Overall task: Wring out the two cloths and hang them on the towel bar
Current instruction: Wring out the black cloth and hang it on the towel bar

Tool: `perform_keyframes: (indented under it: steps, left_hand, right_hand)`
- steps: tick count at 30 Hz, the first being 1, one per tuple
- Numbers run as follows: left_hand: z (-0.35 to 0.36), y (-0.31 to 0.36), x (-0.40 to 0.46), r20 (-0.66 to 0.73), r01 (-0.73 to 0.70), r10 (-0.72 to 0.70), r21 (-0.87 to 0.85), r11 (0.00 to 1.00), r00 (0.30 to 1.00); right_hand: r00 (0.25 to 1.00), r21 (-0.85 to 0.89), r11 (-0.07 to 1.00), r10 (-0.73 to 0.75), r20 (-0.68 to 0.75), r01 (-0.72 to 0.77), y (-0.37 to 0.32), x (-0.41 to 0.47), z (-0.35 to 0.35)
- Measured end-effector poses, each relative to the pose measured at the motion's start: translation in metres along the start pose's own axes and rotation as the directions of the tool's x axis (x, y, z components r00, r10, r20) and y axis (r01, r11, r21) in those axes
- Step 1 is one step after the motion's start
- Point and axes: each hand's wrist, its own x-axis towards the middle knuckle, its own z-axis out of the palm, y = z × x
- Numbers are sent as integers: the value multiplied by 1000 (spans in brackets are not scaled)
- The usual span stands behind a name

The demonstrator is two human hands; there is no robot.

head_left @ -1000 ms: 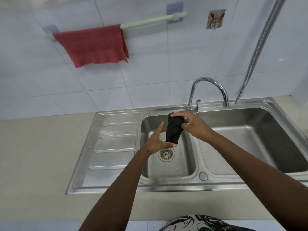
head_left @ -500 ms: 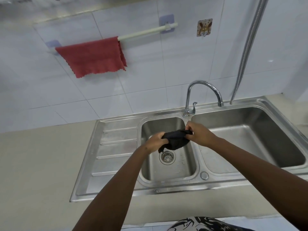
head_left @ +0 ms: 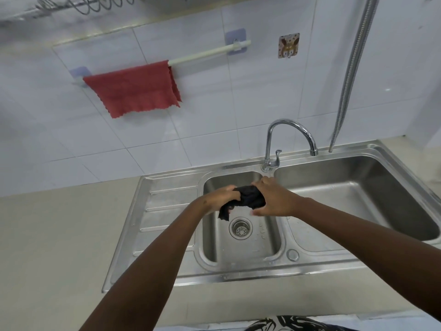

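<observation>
black cloth (head_left: 250, 199), bunched, twisted

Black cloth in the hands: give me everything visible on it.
The black cloth is a dark, soft fabric, bunched into a short twisted roll held roughly level between both hands. The left hand grips its left end, the right hand wraps its right end. A loose ragged corner dangles from under the left hand. It hangs over the small left basin of the stainless steel sink, above the round drain strainer, touching only the hands.

Towel bar (head_left: 202, 53) rt half bare; red cloth (head_left: 136, 88) covers lt half. Faucet (head_left: 290, 137) stands just behind hands (head_left: 248, 199).
</observation>
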Motion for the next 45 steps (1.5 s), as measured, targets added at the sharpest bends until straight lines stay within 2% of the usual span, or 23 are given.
perform_keyframes:
  steps: [2, 3, 8, 11, 14, 16, 19, 25, 28, 30, 33, 35, 38, 40, 42, 45]
  left_hand:
    - [-4, -1, -1, 38, -25, 21, 126, 992, 999]
    - [-5, -2, -2, 44, -40, 32, 210, 977, 999]
    - [-11, 0, -4, -8, -139, 168, 522, 842, 986]
    - [-12, -3, -5, -70, -173, 260, 578, 797, 963]
    - [-18, -7, -4, -110, -159, 257, 542, 825, 960]
    - [-22, -3, -5, -94, -93, 145, 420, 903, 985]
    - [-25, 7, -6, -27, -21, 30, 277, 961, 999]
    - [-31, 17, -4, 100, 25, -37, 113, 993, 994]
    - [-32, 20, -5, 68, -11, -2, 203, 979, 998]
    - [-33, 17, -4, 20, -67, 65, 346, 936, 998]
    - [-28, 11, 3, -24, -141, 198, 620, 772, 980]
    - [-19, 9, 5, -88, -159, 300, 692, 704, 950]
    - [-13, 8, 5, -210, -162, 517, 796, 583, 830]
    - [-14, 4, 5, -219, -137, 611, 866, 481, 761]
    - [-16, 0, 8, -206, -118, 625, 892, 436, 753]
    - [-18, 5, 11, -186, -157, 608, 871, 466, 772]
  right_hand:
    - [1000, -192, 981, 2, -30, -8, 3, 4, 5]
    - [998, -229, 973, 6, -60, -19, 4, 6, 7]
    - [990, -266, 963, -2, -140, -36, 2, 13, 1]
    - [983, -261, 965, -56, -173, 9, 1, 14, -10]
    - [971, -274, 955, -166, -173, 115, 3, 12, -16]
    - [953, -340, 923, -248, -173, 178, 6, 15, -18]
    - [933, -267, 931, -303, -194, 247, 8, 19, -19]
    - [959, -144, 966, -235, -158, 213, 2, 20, -22]
    - [965, -224, 960, -205, -163, 166, 4, 20, -21]
    - [972, -300, 944, -189, -142, 139, 5, 20, -21]
    - [991, -333, 940, -105, -87, 70, 2, 23, -23]
    - [999, -317, 948, -29, -44, 14, 0, 27, -29]
    - [997, -140, 988, 69, 37, -64, -1, 37, -34]
    - [988, -32, 994, 105, 110, -103, -4, 41, -37]
    - [982, 21, 992, 116, 146, -121, -7, 44, -39]
    - [987, 27, 995, 97, 128, -101, -7, 46, -39]
